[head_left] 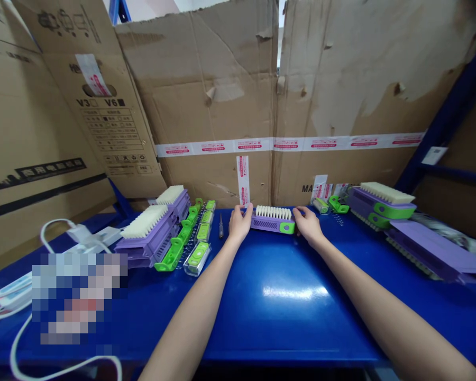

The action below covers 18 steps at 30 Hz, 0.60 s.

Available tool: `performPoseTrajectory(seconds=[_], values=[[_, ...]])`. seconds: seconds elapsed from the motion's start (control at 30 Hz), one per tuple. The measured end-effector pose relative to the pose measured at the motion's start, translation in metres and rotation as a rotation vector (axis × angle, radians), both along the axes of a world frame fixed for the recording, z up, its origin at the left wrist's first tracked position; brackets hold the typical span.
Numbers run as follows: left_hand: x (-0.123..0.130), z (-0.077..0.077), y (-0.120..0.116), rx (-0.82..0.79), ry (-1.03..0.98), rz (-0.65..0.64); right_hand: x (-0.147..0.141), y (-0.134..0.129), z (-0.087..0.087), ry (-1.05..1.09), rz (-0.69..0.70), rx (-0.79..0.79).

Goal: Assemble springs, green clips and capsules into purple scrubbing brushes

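Observation:
A purple brush (266, 223) with white bristles facing up and a green end piece lies at the far part of the blue table. My left hand (240, 223) closes its fingers on the brush's left end. At the green right end, my right hand (308, 225) has its thumb and fingers bent against the brush. Some fingertips of both hands are hidden. Just left of my left hand lies a screwdriver (221, 227). Beyond my right hand are a small clear-and-green part (321, 206) and a green bracket (338, 204).
Stacked purple brushes (145, 241) stand at left, beside a row of green brackets (170, 255), thin springs and clear-cased green parts (198, 256). More brushes (381, 203) are piled at right. White cables and a power strip (97, 238) lie left. Cardboard (218, 106) walls the back.

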<state>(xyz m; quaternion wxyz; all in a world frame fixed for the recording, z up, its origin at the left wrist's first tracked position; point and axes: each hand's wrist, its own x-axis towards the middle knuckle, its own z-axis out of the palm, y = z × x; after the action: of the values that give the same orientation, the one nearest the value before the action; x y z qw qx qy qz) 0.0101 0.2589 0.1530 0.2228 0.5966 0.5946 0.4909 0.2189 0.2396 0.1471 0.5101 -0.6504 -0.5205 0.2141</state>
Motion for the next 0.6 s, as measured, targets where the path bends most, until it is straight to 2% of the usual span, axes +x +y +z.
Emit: performPoseTrajectory(seconds=[0.2, 0.3, 0.43, 0.6], values=[[-0.005, -0.003, 0.000, 0.071, -0.073, -0.077, -0.006, -0.003, 0.007, 0.420, 0.135, 0.021], [-0.006, -0.006, 0.003, 0.115, -0.132, -0.135, -0.008, -0.004, 0.011, 0.487, 0.197, 0.067], [-0.003, -0.005, 0.004, 0.184, -0.152, -0.130, -0.006, -0.007, 0.010, 0.292, 0.238, 0.079], [0.001, 0.006, -0.002, 0.217, -0.085, 0.020, -0.004, -0.013, 0.007, -0.028, 0.303, 0.122]])
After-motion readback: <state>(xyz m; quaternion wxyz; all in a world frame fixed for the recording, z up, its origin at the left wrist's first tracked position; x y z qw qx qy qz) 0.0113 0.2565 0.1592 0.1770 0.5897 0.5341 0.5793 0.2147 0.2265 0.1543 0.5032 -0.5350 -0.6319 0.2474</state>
